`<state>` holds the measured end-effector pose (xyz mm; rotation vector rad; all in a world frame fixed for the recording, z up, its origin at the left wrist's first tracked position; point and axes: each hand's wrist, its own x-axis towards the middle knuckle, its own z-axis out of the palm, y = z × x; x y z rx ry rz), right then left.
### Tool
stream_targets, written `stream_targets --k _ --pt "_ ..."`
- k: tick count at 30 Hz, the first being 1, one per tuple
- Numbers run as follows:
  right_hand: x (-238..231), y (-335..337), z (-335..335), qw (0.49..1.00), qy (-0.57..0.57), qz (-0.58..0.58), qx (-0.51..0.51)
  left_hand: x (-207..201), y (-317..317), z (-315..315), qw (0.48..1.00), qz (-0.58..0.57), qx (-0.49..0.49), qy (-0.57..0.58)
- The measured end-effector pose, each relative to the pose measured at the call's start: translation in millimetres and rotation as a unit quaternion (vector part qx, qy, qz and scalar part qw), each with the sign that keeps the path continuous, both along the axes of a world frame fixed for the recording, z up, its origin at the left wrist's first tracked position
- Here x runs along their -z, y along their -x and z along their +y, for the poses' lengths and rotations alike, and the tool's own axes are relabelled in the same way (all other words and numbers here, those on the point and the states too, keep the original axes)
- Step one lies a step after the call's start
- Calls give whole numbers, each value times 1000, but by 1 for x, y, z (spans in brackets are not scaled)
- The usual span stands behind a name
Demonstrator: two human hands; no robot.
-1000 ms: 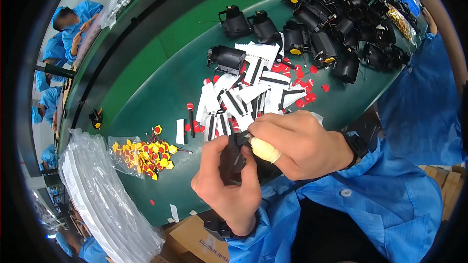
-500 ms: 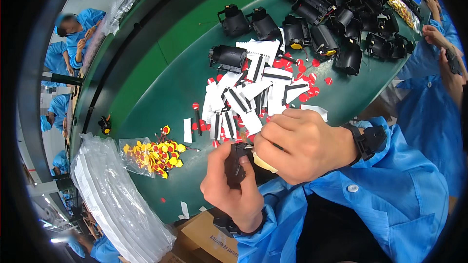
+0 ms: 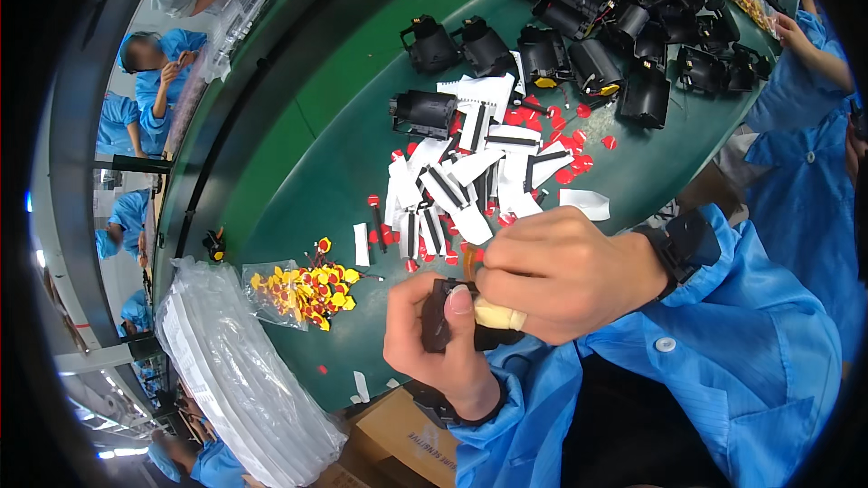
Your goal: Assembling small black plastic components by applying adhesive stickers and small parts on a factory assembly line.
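My left hand [image 3: 445, 334] is closed around a black plastic housing [image 3: 436, 318], its thumb pressed on the part's upper face. Right against it is my right hand [image 3: 570, 273], fingers curled in a pinch and a pale yellow finger cot [image 3: 499, 314] on one of them. Whatever those fingers hold is hidden. A small amber strip [image 3: 469, 262] shows at the fingertips. Just beyond the hands lies a heap of white paper strips [image 3: 466, 221] bearing black bars, with red round stickers [image 3: 579, 163] scattered among them.
Many black cylindrical housings [image 3: 597, 68] crowd the green table's far right. Yellow-and-red wired pieces [image 3: 312, 294] are piled on the left, beside a large clear plastic bag [image 3: 240, 370]. A cardboard box [image 3: 407, 434] sits below the near edge. A co-worker's hand [image 3: 800, 36] is at the far right.
My right fingers have turned and closed over the housing's side; the thin dark piece seen between them is now out of sight. My left thumb has shifted up onto the housing.
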<state>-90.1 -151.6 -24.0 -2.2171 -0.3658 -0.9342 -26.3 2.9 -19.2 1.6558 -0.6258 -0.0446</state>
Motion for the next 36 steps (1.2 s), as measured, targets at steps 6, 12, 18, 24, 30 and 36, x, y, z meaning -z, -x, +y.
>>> stream_targets --k 6,12,18,24,30,36 --pt "-3 17 24 977 -205 56 -13 19 -7 10 973 89 -14 213" --pt "3 21 41 908 -395 124 -65 41 -11 5 943 25 63 327" --pt "1 18 48 954 -293 57 -19 36 -12 4 942 53 86 321" --pt "2 16 55 972 -210 94 -37 47 -26 21 902 98 189 375" --pt "-10 2 38 958 -253 -131 -44 50 -21 29 855 145 210 451" --pt "-13 -5 48 983 -144 61 -97 68 -27 21 772 141 308 538"
